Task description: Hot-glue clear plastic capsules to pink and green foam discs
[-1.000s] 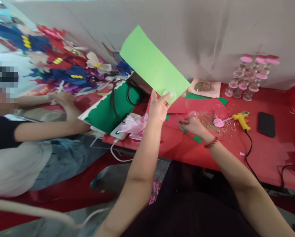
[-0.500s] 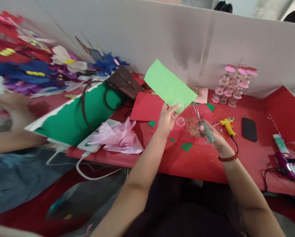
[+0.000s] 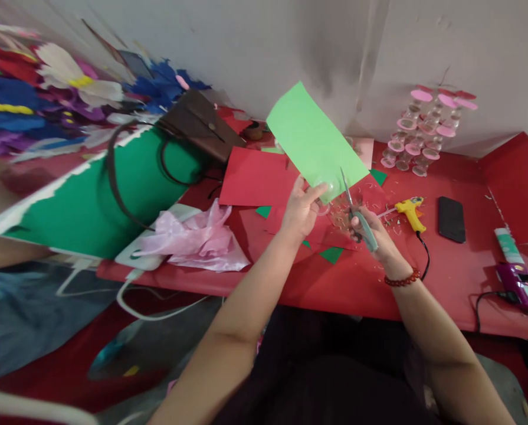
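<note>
My left hand [image 3: 299,217] pinches a light green sheet of paper [image 3: 310,133] by its lower edge. A clear round plastic piece, like a small cup or dome [image 3: 328,188], is held against the sheet under my fingers. My right hand [image 3: 383,242] is closed around scissors [image 3: 367,230] with pale green handles. Their blades point up beside the sheet's lower right corner; whether they touch it I cannot tell. Below my hands lie red paper [image 3: 259,180] and a scatter of small scraps [image 3: 341,219].
A yellow glue gun [image 3: 410,213] and black phone [image 3: 451,219] lie at right. Behind them stands a stack of clear cups with pink discs [image 3: 416,133]. At left are pink cloth [image 3: 202,236], a brown bag [image 3: 202,124] and green board [image 3: 91,200]. Another person's arm shows far left.
The view has tipped down and shifted slightly. The scissors have come closer to the green sheet's lower right part, their blades now pointing up more steeply. Both hands keep their hold.
</note>
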A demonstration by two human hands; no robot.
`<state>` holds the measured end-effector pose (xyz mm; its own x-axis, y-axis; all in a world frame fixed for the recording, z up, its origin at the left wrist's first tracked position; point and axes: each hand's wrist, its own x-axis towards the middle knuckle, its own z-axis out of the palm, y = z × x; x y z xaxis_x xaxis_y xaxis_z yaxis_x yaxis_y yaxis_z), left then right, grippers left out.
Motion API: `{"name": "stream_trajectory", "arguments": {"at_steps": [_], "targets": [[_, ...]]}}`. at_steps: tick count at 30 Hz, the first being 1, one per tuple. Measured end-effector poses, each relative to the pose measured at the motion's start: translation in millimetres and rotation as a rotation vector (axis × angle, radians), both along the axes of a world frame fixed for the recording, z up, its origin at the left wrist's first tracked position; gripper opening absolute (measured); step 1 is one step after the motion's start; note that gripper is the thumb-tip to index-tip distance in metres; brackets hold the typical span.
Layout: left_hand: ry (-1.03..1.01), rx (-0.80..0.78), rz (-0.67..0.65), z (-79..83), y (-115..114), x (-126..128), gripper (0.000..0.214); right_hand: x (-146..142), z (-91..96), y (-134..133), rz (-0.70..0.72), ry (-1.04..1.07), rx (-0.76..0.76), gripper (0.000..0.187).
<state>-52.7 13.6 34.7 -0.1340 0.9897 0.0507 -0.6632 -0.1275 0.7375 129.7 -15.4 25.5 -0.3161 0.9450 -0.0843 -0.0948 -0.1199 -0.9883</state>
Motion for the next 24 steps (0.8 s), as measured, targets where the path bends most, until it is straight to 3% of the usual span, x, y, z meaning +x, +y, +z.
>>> {"name": "stream_trajectory", "arguments": {"at_steps": [13,24], "targets": [[-0.015,0.029,-0.022,-1.5,6.1,-7.3,0.051,5.2,1.3,-0.2,-0.015,-0.027,-0.058,0.049],[0.007,-0.009,-0.051,-3.6,7.4,-12.0,0.057,12.2,-9.7,0.7,0.001,-0.158,0.097,0.045]]}}
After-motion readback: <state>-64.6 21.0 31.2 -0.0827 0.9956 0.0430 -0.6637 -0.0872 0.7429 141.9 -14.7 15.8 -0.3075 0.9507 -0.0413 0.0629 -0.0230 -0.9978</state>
